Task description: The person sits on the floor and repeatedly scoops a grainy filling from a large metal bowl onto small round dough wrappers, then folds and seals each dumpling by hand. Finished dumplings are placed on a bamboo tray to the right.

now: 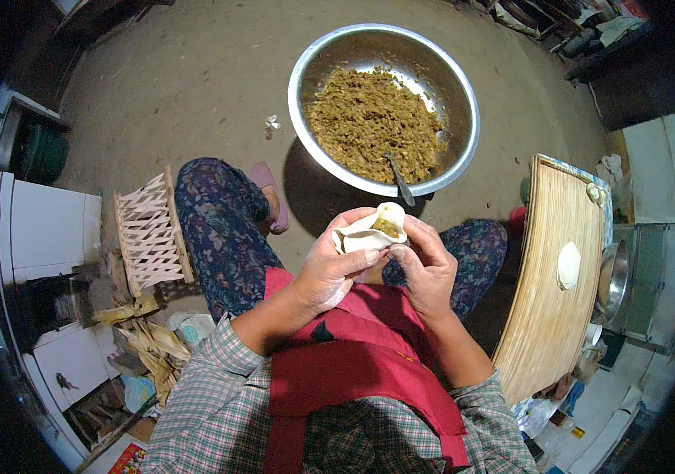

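Observation:
Both my hands hold a dumpling wrapper (367,238) of pale dough above my lap. It is partly folded, and green-brown filling (386,227) shows in its open top. My left hand (331,266) cups the wrapper from the left, thumb along its near edge. With thumb and fingers, my right hand (426,255) pinches its right edge. Just beyond my hands stands a large steel basin (472,112) with a mass of chopped filling (373,124) in it. A metal spoon (401,181) rests in the filling, its handle leaning over the near rim.
At my right lies a slatted board (542,296) bearing a stack of flat dough wrappers (568,266) and a small dumpling (596,194) at its far corner. A woven stool (151,231) and dry corn husks (154,349) are on my left. A metal bowl (613,281) sits beyond the board.

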The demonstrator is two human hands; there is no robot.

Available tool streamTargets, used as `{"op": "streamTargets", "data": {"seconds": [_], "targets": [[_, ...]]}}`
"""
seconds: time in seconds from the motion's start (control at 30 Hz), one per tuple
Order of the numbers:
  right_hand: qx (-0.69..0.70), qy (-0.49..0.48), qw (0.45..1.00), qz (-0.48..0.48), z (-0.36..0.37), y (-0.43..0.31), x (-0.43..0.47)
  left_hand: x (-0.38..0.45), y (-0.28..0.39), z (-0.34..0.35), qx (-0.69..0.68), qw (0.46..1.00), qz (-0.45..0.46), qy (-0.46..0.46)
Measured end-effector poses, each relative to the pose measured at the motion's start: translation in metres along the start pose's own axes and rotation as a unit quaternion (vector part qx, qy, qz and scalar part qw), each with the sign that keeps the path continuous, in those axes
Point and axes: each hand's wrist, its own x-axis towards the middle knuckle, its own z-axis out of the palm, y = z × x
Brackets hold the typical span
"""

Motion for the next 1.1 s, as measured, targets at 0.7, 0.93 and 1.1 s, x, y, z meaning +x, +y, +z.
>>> {"op": "streamTargets", "data": {"seconds": [0.7,0.93,1.1], "targets": [[-0.122,-0.063,0.988,-0.069,-0.001,-0.009,0.005,-0.009,-0.015,-0.005,-0.037,0.998,-0.037,-0.024],[-0.197,-0.032,0.967,-0.159,-0.001,-0.003,0.001,-0.008,-0.012,0.0,0.01,0.999,-0.03,-0.015],[-0.097,-0.029,0.991,-0.083,0.01,-0.021,0.007,-0.01,-0.01,0.001,0.106,0.994,0.009,-0.04]]}}
